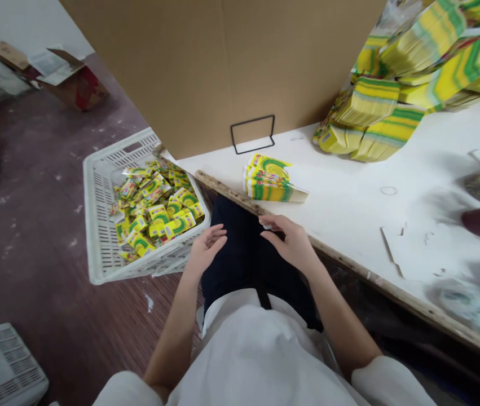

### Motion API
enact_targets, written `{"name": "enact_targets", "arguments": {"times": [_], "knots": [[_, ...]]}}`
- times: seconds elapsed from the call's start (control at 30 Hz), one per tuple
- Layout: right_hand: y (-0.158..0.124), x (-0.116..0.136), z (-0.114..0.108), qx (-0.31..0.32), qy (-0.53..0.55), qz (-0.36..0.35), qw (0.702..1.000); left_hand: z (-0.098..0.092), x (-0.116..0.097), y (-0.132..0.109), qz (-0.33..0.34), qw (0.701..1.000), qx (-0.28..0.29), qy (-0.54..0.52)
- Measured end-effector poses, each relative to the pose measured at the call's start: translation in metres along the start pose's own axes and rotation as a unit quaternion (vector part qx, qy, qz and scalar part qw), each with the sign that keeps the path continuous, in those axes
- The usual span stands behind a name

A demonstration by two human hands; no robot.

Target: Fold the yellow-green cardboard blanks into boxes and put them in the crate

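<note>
My left hand point(208, 248) is held over my lap beside the crate, its fingers loosely curled and apart, with nothing in it. My right hand point(288, 241) is by the table edge, thumb and fingers apart. A small white bit point(267, 226) shows at its fingertips; I cannot make out what it is. Just beyond, a fanned stack of flat yellow-green printed cartons point(269, 183) lies on the white table. To my left, a white plastic crate point(96, 225) holds many small folded yellow-green boxes point(159, 220).
A large cardboard sheet or box point(223, 67) stands at the back, with a black wire frame point(252, 135) before it. Bundled flat cartons point(375, 107) are piled at the right on the white table point(349, 208). Another crate point(3, 361) and an open carton point(70, 84) stand on the floor.
</note>
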State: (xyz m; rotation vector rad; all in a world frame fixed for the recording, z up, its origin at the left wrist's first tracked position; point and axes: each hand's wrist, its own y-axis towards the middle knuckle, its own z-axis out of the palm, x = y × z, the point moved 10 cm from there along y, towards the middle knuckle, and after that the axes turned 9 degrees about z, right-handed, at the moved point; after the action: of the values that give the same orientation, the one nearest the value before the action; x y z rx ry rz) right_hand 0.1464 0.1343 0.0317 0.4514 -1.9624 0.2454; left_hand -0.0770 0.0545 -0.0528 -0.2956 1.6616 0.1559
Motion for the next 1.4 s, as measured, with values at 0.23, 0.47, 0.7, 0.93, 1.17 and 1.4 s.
{"name": "enact_targets", "arguments": {"times": [0.23,0.47,0.7,0.93,1.17,1.4], "knots": [[0.029,0.005,-0.079,-0.221,-0.055,-0.002,0.974,-0.005,-0.002,-0.001,0.004,1.000,-0.003,0.025],[0.076,-0.006,-0.088,-0.231,-0.155,0.050,0.959,0.009,-0.005,-0.004,0.000,0.999,0.024,0.027],[0.113,-0.021,-0.078,-0.198,-0.166,0.093,0.962,0.025,-0.004,-0.007,0.002,0.998,0.045,0.036],[0.069,0.011,-0.039,-0.114,-0.092,0.032,0.989,0.052,-0.024,-0.006,0.054,0.992,0.068,-0.089],[-0.011,0.024,0.076,0.107,0.151,0.006,0.983,0.039,-0.066,-0.002,0.129,0.948,-0.132,-0.259],[-0.020,0.014,0.091,0.136,0.175,0.058,0.973,0.035,-0.038,-0.008,0.058,0.938,-0.209,-0.269]]}}
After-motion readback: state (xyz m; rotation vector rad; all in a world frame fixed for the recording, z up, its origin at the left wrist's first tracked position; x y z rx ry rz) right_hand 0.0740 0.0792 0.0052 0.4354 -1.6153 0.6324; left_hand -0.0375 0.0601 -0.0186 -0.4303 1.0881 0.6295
